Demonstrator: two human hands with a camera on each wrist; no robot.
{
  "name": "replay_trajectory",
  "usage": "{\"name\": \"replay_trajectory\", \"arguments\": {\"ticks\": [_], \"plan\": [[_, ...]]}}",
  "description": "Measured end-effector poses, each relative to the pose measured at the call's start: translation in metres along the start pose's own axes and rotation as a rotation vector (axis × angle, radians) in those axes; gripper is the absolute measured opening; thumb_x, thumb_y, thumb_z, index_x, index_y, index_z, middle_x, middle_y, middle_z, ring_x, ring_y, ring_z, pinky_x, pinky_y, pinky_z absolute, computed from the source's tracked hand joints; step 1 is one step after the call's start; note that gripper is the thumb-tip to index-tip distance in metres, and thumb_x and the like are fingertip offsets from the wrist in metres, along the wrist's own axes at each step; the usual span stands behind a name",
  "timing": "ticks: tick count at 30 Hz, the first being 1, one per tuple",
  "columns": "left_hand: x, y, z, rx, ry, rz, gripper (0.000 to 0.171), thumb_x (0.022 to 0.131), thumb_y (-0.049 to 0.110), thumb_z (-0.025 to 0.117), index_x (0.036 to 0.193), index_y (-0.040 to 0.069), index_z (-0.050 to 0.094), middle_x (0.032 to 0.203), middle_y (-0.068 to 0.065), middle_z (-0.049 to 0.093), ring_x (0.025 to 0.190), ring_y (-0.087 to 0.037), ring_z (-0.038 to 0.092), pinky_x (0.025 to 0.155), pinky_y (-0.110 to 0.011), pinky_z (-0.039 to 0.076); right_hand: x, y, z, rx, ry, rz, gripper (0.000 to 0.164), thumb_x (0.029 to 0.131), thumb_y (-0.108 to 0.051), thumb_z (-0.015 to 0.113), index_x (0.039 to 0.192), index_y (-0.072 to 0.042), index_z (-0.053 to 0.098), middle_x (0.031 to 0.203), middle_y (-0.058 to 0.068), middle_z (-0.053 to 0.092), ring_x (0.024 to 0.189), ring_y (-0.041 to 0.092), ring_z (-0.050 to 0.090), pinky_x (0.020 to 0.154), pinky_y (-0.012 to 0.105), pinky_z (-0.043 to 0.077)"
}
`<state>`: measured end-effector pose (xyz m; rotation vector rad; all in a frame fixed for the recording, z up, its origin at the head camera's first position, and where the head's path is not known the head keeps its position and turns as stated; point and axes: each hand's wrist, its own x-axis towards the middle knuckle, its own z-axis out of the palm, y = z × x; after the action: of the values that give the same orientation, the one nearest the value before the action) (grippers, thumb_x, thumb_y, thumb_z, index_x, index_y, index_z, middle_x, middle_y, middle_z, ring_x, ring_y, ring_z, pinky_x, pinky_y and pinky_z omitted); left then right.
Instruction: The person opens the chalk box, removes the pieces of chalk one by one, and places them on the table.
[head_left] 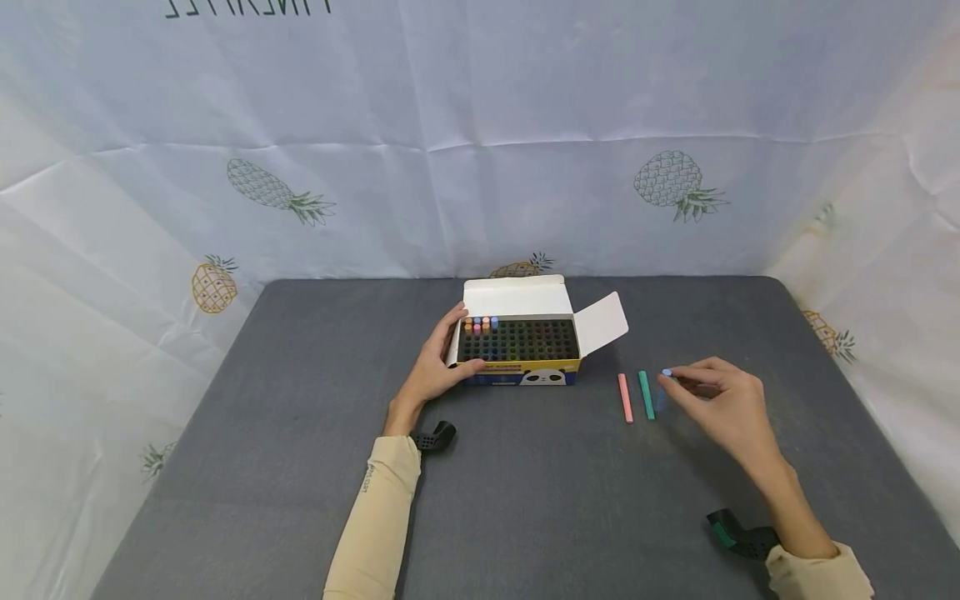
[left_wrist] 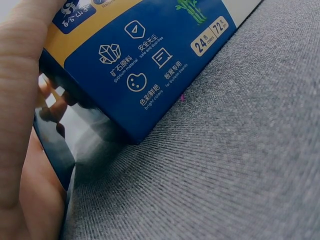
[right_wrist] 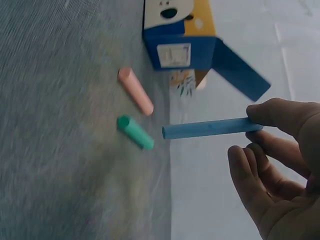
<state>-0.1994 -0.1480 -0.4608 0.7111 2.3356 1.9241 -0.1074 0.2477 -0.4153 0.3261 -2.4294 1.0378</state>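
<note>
An open chalk box (head_left: pixel 517 372) stands on the table, its black holed insert holding several orange, pink and blue sticks in the left corner. My left hand (head_left: pixel 437 357) grips the box's left end, thumb on the front and fingers towards the back; the left wrist view shows the blue printed front (left_wrist: pixel 145 70). To the right of the box, my right hand (head_left: pixel 726 404) pinches a blue chalk stick (right_wrist: pixel 205 129) by one end between thumb and fingertip, the stick hanging above the table. Beside it lie a green chalk stick (head_left: pixel 647 395) and a pink chalk stick (head_left: pixel 626 398).
The box's lid flap (head_left: pixel 517 297) stands up at the back, and a side flap (head_left: pixel 602 323) sticks out to the right. A grey cloth covers the table (head_left: pixel 547 492). Behind it hangs a white curtain (head_left: pixel 480 200) with pineapple prints.
</note>
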Motion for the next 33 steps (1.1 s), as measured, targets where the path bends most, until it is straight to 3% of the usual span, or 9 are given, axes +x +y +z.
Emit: {"name": "replay_trajectory", "arguments": {"ticks": [10,25,33], "plan": [[0.000,0.000,0.000,0.009,-0.002,0.004,0.085,0.088,-0.001,0.075,0.159,-0.003,0.028,0.172,-0.019,0.014,0.160,-0.036,0.016,0.126,-0.059,0.022,0.001,0.020,-0.002,-0.085,-0.102,0.114,0.012,0.082,-0.005,0.083,0.091,0.003,0.081,0.085,0.015,0.072,0.068,-0.019,0.053,0.059,0.005,0.047],[0.000,0.005,0.000,0.003,-0.005,-0.006,0.085,0.088,-0.002,0.074,0.159,-0.003,0.027,0.172,-0.020,0.014,0.160,-0.036,0.016,0.126,-0.059,0.023,0.007,0.045,0.011,-0.117,-0.105,0.180,0.021,0.086,-0.011,0.081,0.100,0.005,0.080,0.086,0.020,0.074,0.068,-0.020,0.048,0.056,0.011,0.045],[0.000,0.006,-0.001,0.024,-0.011,-0.001,0.085,0.088,-0.001,0.075,0.159,-0.003,0.027,0.172,-0.020,0.014,0.160,-0.036,0.015,0.126,-0.059,0.023,0.010,0.054,0.016,-0.150,-0.167,0.255,0.027,0.091,-0.019,0.078,0.106,0.004,0.079,0.090,0.024,0.076,0.063,-0.014,0.050,0.052,0.019,0.045]]}}
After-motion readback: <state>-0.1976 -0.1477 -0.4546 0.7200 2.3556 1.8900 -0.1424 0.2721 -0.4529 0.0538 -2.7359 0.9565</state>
